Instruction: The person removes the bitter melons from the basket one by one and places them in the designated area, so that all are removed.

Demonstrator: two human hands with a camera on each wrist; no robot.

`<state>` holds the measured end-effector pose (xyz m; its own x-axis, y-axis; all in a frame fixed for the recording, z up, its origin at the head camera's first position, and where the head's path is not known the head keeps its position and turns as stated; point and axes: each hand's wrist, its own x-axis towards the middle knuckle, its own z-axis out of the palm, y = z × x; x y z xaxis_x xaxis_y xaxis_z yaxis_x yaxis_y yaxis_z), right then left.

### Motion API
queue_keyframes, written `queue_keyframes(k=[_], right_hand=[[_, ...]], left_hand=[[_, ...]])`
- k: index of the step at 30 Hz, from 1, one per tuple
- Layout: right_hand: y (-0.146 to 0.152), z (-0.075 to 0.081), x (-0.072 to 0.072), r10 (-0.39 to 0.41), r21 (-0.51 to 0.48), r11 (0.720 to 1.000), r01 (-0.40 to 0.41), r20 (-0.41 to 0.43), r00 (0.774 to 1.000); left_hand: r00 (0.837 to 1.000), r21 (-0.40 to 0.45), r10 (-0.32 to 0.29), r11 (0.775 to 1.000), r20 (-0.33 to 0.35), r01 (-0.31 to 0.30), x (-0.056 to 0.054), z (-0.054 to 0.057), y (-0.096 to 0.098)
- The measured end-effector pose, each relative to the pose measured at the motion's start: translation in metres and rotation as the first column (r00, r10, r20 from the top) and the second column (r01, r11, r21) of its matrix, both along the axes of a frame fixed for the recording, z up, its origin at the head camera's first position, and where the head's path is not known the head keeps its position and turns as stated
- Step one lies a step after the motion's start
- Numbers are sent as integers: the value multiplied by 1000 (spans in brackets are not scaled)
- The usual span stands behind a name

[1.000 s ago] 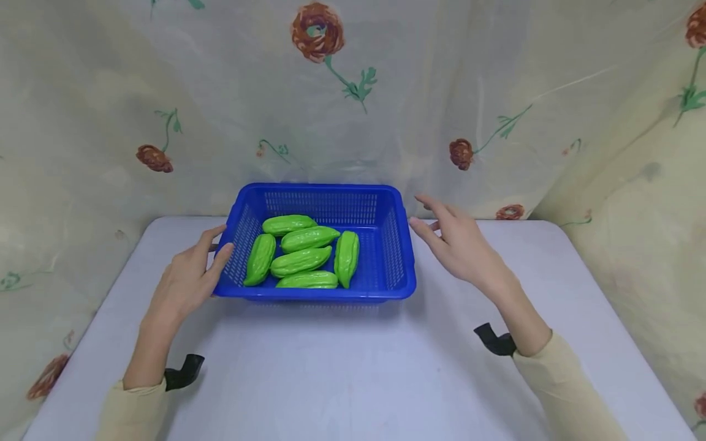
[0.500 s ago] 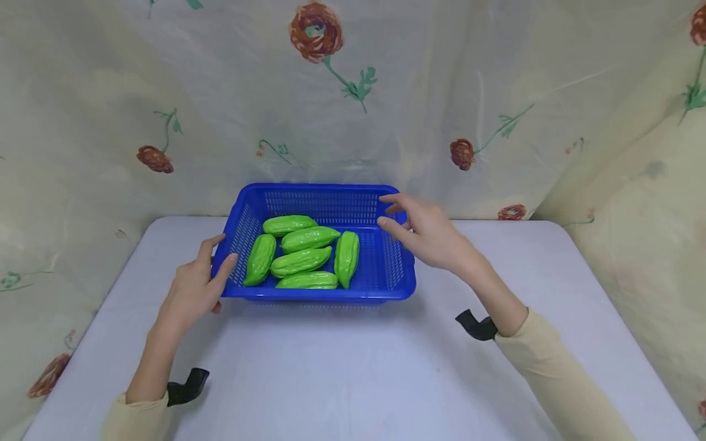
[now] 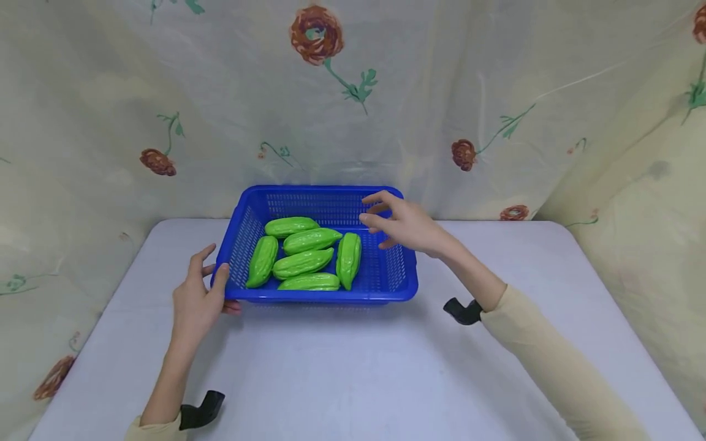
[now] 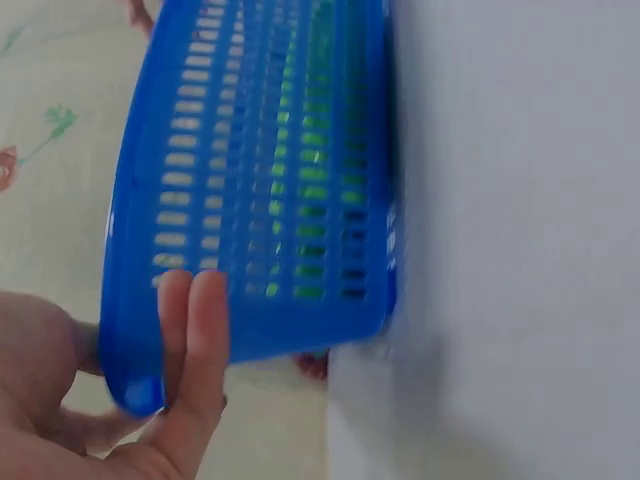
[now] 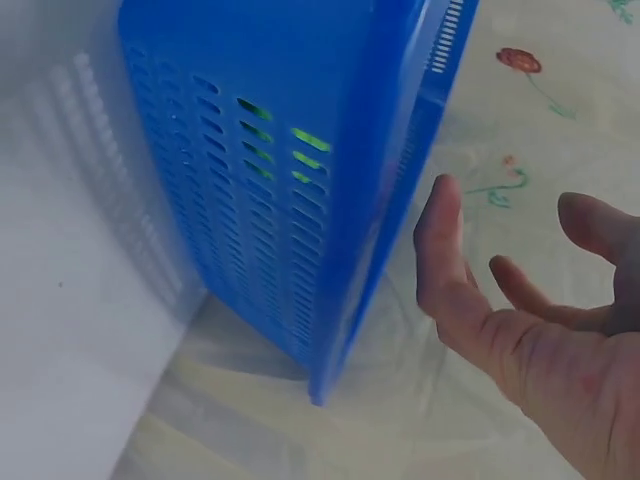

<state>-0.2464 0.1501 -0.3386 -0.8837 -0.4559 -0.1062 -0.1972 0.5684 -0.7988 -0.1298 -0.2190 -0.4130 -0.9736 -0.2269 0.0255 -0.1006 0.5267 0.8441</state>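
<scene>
A blue plastic basket stands at the back of the table, holding several green, ridged bitter melons; an upright one lies nearest the right. At the basket's near left corner my left hand holds the rim. In the left wrist view, two fingers of that left hand lie against the outer wall of the basket, with the thumb side across the rim. My right hand hovers over the basket's right part, fingers loosely bent. The right wrist view has this right hand apart from the basket rim, holding nothing.
A white cloth covers the table. Behind it hangs a pale flowered curtain, close to the basket's far side. A black curved piece sticks out at the left wrist and another black piece at the right.
My right hand has moved left, from beside the basket to above its right part. The left hand has slid toward the near left corner and gripped the rim there. The melons stay put.
</scene>
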Motion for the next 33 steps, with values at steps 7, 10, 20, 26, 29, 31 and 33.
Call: queue_keyframes(k=[7, 10, 20, 26, 29, 31, 33], right_hand=[[-6, -7, -13, -2, -108, 994, 27, 227, 974], [-11, -11, -16, 7, -104, 994, 23, 276, 961], [-31, -21, -17, -2, 70, 997, -16, 247, 969], [-34, -27, -20, -13, 135, 991, -18, 228, 974], [-35, -29, -22, -17, 153, 988, -22, 251, 968], [-37, -30, -22, -15, 170, 985, -32, 267, 964], [-38, -32, -22, -13, 189, 981, -40, 271, 962]], left_hand=[[998, 160, 64, 985, 25, -67, 5, -3, 12], [997, 211, 81, 974, 19, -83, 6, -4, 16], [994, 316, 110, 943, 4, -106, 8, -13, 23], [984, 227, 172, 962, -55, -155, 6, -17, 27], [969, 155, 233, 963, -81, -218, 5, -19, 31], [962, 143, 259, 959, -89, -245, 5, -20, 34], [958, 166, 272, 952, -86, -256, 6, -20, 36]])
